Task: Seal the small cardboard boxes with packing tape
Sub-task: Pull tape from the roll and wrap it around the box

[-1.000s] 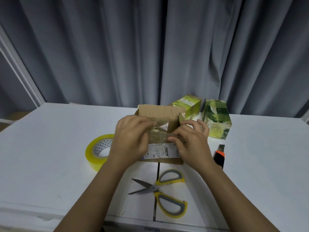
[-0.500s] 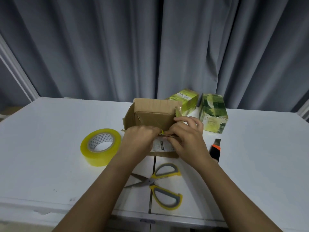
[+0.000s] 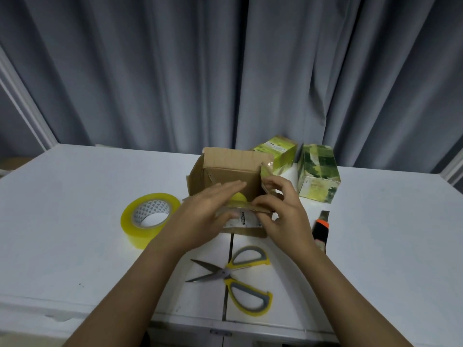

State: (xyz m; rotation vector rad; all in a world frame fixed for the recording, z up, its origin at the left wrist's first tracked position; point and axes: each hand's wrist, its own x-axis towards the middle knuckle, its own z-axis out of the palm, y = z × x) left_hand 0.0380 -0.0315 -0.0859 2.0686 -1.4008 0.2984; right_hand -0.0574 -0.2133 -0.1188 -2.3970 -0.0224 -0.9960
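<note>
A small brown cardboard box (image 3: 230, 169) stands open on the white table (image 3: 75, 209), its flaps up and a white label on its near side. My left hand (image 3: 205, 211) lies over the box's near left edge with straight fingers reaching across the opening. My right hand (image 3: 283, 209) pinches the near flap at the box's front right corner. Something yellow shows inside the box between my hands. A roll of yellowish packing tape (image 3: 150, 216) lies flat on the table left of the box, apart from both hands.
Two green printed boxes (image 3: 318, 174) stand behind and to the right of the cardboard box. An orange and black utility knife (image 3: 322, 229) lies right of my right hand. Yellow-handled scissors (image 3: 238, 276) lie open near the table's front edge. Grey curtains hang behind.
The box's flaps have come open. My left hand's fingers have straightened and now reach over the opening. My right hand stays at the front right corner.
</note>
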